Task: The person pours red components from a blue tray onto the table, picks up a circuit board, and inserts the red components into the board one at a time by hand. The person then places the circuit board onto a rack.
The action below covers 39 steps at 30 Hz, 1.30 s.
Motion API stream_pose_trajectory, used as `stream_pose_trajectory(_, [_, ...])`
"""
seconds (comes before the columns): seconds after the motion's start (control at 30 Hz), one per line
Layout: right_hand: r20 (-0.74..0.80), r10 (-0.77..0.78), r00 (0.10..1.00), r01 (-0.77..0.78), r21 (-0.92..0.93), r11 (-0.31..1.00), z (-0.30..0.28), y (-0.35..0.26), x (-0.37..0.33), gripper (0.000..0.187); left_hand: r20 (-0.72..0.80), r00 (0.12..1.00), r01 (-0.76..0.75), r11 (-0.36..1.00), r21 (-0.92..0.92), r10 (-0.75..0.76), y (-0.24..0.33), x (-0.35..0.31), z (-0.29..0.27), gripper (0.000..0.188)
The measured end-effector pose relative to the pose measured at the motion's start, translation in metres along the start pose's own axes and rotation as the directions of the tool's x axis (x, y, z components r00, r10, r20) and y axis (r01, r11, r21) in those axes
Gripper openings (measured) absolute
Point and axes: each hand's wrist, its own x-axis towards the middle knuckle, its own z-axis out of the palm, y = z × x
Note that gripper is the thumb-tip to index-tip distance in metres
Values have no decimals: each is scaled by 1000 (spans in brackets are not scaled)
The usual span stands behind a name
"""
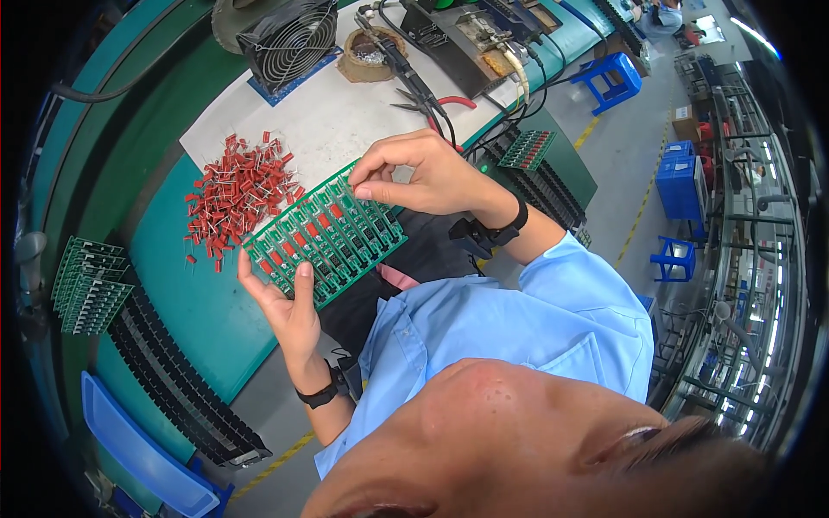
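A green circuit board with several rows of parts is held tilted in front of me. Along it stand several red box-shaped components, with dark chips nearer to me. My left hand grips the board's left end, thumb on top and fingers at the far edge. At the far right end, my right hand is closed in a pinch over the board's edge. Whatever lies between its fingertips, if anything, is hidden. Beyond my left hand, a pile of loose red components with wire legs covers part of the white sheet.
Pliers with red handles, a black fan and a soldering iron by its stand occupy the far bench. Black slotted racks hold boards at left and more boards at right. A blue tray sits lower left.
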Motion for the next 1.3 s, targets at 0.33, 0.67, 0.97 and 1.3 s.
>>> stream_pose_trajectory(0.33, [-53, 49, 997, -52, -45, 998, 1, -1, -4, 11, 17, 1000, -7, 999, -35, 7, 1, 1, 1, 79])
stream_pose_trajectory(0.67, [29, 78, 997, -73, -127, 989, 8, -5, -2, 9, 34, 999, -3, 1000, -30, 4, -2, 2, -2, 78])
stream_pose_trajectory(0.97, [50, 91, 995, -83, -148, 986, 10, -3, -2, 9, 28, 1000, -9, 1000, -26, 9, -1, 2, -1, 78])
stream_pose_trajectory(1.3, [15, 70, 997, -66, -182, 981, 14, -2, -3, 10, 33, 999, -7, 999, -48, 8, -1, 2, -1, 78])
